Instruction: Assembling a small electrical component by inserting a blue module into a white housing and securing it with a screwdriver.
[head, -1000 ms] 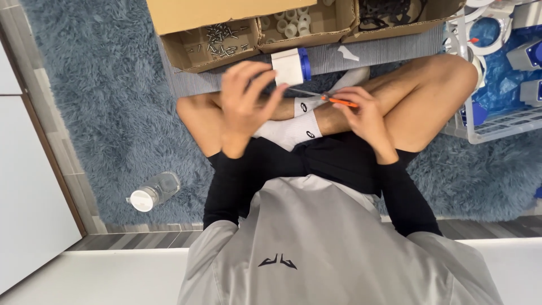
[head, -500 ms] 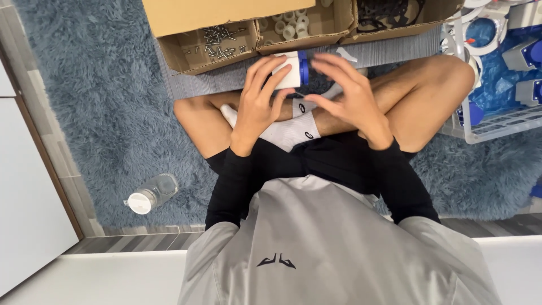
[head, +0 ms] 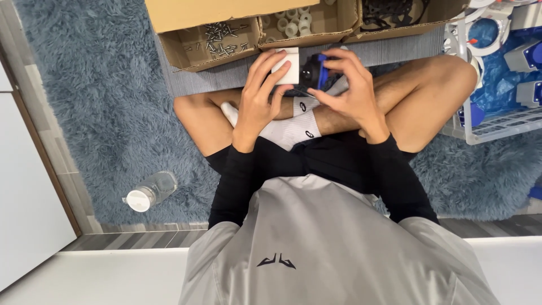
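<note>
I sit cross-legged on a grey-blue shaggy rug. My left hand grips the white block end of a small device. My right hand holds the same device at its black and blue part. Both hands keep it above my crossed ankles and white socks, close to the cardboard boxes. My fingers hide much of the device.
An open cardboard box of screws and one of white rings lie in front of me, with a box of black parts beside them. A white wire basket with blue and white parts stands at the right. A water bottle lies at the left.
One second ago my right hand held a thin orange-handled tool by my shin; it is gone from view now. Both hands have moved forward and closed on the white, black and blue device.
</note>
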